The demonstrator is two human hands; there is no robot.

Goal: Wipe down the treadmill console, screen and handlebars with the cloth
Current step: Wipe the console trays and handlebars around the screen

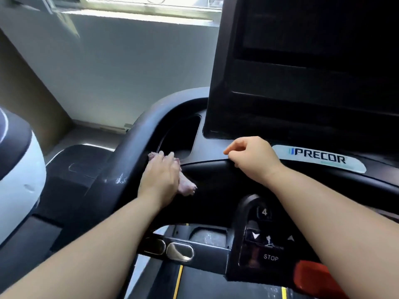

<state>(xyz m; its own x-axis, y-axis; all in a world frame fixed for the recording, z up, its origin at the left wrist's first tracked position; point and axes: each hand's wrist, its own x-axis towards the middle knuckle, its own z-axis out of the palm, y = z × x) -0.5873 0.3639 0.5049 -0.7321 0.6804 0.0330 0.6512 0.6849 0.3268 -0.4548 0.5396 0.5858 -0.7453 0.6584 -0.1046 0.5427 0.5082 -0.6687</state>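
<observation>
Nearest the lens, two bare forearms reach forward from the bottom edge, the left forearm towards the left side of the treadmill and the right forearm towards its middle. The left hand lies flat with its fingers straight and together, pressing the pink cloth onto the dark plastic where the curved handlebar meets the console. The cloth is mostly hidden beneath the palm: a bunched end sticks out to the right of the heel of the hand, and a small corner shows just past the fingertips. Immediately beyond those fingertips opens a dark cup recess. The right hand rests on the console ridge well to the right of the cloth, its fingers loosely curled around nothing visible, knuckles just below the bottom edge of the big dark screen. Below that wrist sits the control pod marked STOP, and below the left wrist a crossbar with metal grip plates. The step in hand looks like wiping the console's left corner and the root of the handlebar. The screen, the pod and the crossbar appear to remain. Next, the flat hand would need to slide the cloth along the bar's curve or into the recess, keeping pressure so the fabric does not bunch or slip out.
</observation>
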